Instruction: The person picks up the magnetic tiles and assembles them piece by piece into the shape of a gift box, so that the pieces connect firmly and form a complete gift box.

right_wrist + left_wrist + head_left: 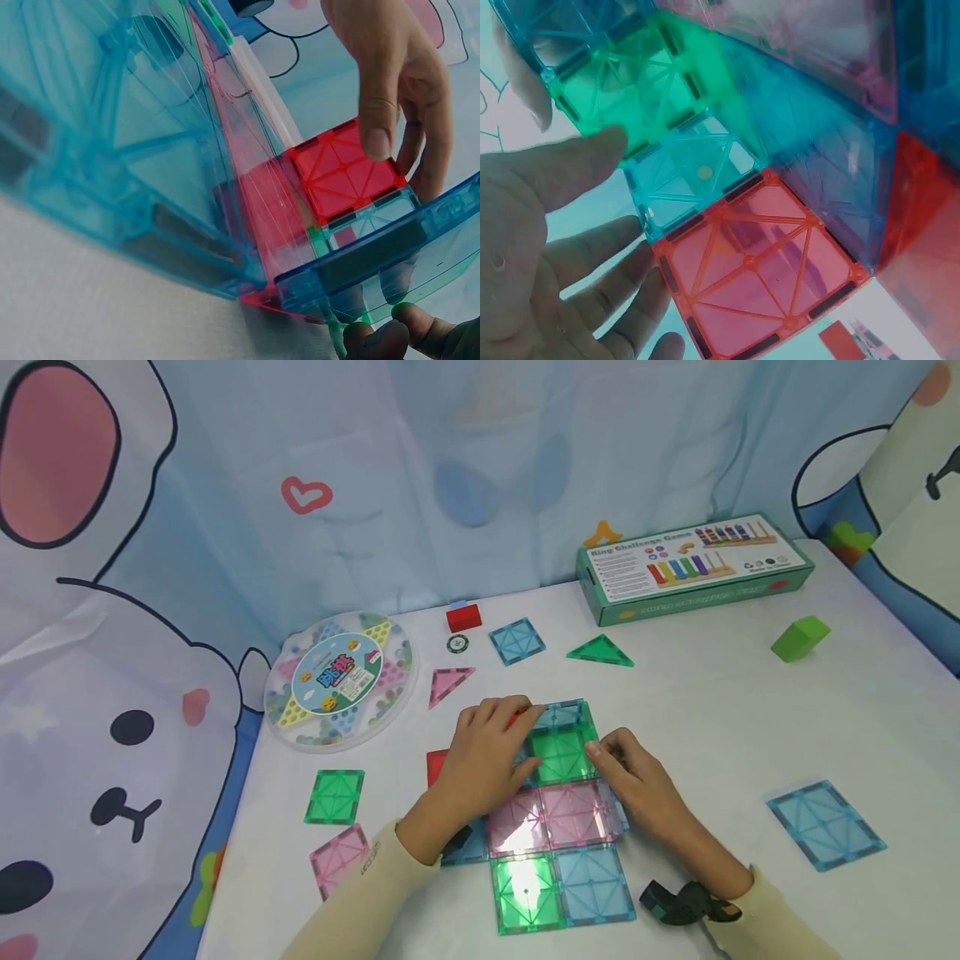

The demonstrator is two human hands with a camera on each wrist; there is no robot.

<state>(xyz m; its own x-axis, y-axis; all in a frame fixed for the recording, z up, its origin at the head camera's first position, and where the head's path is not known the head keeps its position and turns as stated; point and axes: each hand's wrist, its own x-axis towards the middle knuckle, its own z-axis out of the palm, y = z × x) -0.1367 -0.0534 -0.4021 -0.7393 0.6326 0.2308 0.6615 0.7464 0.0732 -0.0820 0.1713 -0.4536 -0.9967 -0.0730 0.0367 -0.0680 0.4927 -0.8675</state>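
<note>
A structure of see-through magnetic tiles stands mid-table, with pink tiles [577, 814] and a green tile [528, 893] on its near part. My left hand [483, 756] reaches over its far left part, fingers fairly straight. In the left wrist view its thumb overlaps a green tile [630, 94], and its fingertips are right at the edges of a blue tile [697, 169] and a red tile [761, 262]. On the far right my right hand [641, 785] pinches the edge of a green tile [562, 752]; its thumb and fingertips [412, 326] show low in the right wrist view.
Loose tiles lie around: green [334, 797] and pink [339, 856] at left, blue [827, 824] at right, triangles [602, 650] behind. A round game board [341, 683], a red block [464, 618], a long game box [693, 568] and a green block [800, 638] stand further back.
</note>
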